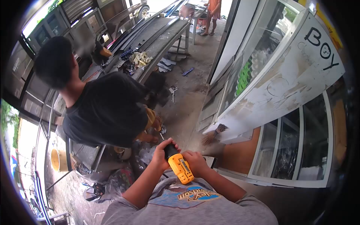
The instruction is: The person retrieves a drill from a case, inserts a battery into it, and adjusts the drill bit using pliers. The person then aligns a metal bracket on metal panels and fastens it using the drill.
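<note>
A yellow and black cordless drill point(181, 167) is held close to the front of the grey shirt, its bit point(162, 136) pointing forward and away. My left hand point(162, 153) is closed around the black chuck end of the drill. My right hand point(195, 162) is closed against the drill's right side, where its grip is partly hidden by the body of the tool. Just beyond the bit are the legs of a co-worker point(105, 108) in a black shirt, who is bent toward the left.
A long workbench point(159, 41) with metal strips and scraps stands ahead. At right are a white cabinet point(277, 71) marked BOY and a glass-fronted frame point(292, 146). A broom point(210, 138) leans near the cabinet. Another person point(213, 15) stands far ahead. Plastic bags point(122, 182) lie at lower left.
</note>
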Demonstrator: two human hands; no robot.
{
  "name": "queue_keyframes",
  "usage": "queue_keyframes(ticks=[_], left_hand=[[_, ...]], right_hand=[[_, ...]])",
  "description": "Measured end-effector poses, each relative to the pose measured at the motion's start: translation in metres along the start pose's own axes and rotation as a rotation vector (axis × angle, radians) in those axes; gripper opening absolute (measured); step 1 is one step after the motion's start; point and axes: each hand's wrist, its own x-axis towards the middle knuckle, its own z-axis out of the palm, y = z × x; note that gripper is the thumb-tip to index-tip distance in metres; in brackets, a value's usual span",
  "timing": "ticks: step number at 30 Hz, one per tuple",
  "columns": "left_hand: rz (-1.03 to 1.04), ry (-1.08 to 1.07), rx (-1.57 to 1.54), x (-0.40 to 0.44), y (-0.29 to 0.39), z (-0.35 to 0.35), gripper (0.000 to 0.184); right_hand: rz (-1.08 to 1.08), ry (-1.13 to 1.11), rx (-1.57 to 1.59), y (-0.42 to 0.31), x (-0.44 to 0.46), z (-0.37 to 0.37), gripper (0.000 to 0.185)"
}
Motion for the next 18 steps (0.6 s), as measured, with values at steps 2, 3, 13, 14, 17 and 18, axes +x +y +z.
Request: queue_keyframes(ticks=[2, 3, 13, 14, 17, 18], left_hand=[[-0.015, -0.064, -0.017, 0.033, 0.019, 0.008, 0.01], [-0.031, -0.077, -0.008, 0.053, 0.029, 0.012, 0.01], [0.04, -0.23, 0.02, 0.241, 0.155, 0.009, 0.016], [0.066, -0.211, 0.014, 0.257, 0.165, 0.013, 0.015], [0.101, -0.186, 0.036, 0.305, 0.207, 0.034, 0.017], [0.12, -0.207, 0.051, 0.326, 0.225, 0.038, 0.017]], right_hand=[[0.014, 0.046, 0.025, 0.024, 0.025, 0.007, 0.029], [0.014, 0.073, 0.038, 0.037, 0.042, 0.011, 0.028], [-0.107, 0.204, 0.024, 0.151, 0.242, 0.044, 0.03], [-0.11, 0.288, 0.022, 0.154, 0.261, 0.044, 0.027], [-0.007, -0.041, 0.215, 0.191, 0.33, 0.02, 0.032], [-0.056, -0.076, 0.162, 0.204, 0.361, 0.009, 0.032]])
